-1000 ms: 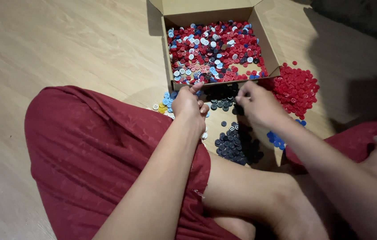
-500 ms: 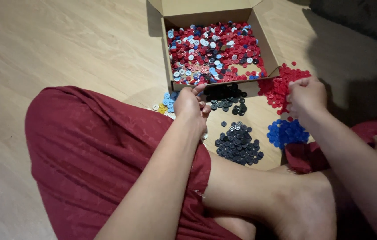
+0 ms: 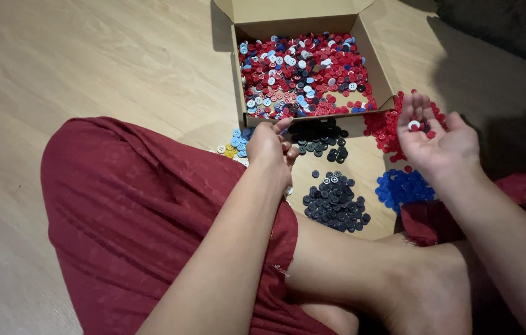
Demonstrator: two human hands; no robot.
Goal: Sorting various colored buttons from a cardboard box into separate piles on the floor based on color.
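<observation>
My right hand (image 3: pixel 432 134) is turned palm up over the red button pile (image 3: pixel 388 126), fingers spread, with a few red and white buttons (image 3: pixel 415 125) lying in the palm. My left hand (image 3: pixel 270 146) hovers curled near the front wall of the cardboard box (image 3: pixel 300 119); I cannot see whether it holds a button. The box is full of mixed red, blue, white and black buttons (image 3: pixel 303 74). On the floor lie sorted piles: black (image 3: pixel 320 138), dark navy (image 3: pixel 336 201), bright blue (image 3: pixel 402 188), light blue and yellow (image 3: pixel 234 146).
I sit cross-legged on a wooden floor in dark red trousers (image 3: pixel 139 217), my bare foot (image 3: pixel 424 291) in front of the piles. A dark rug or shadowed area (image 3: pixel 511 25) lies at the upper right.
My right hand moved from the black piles out to the right over the red pile and has turned palm up, showing buttons. My left hand stayed in place.
</observation>
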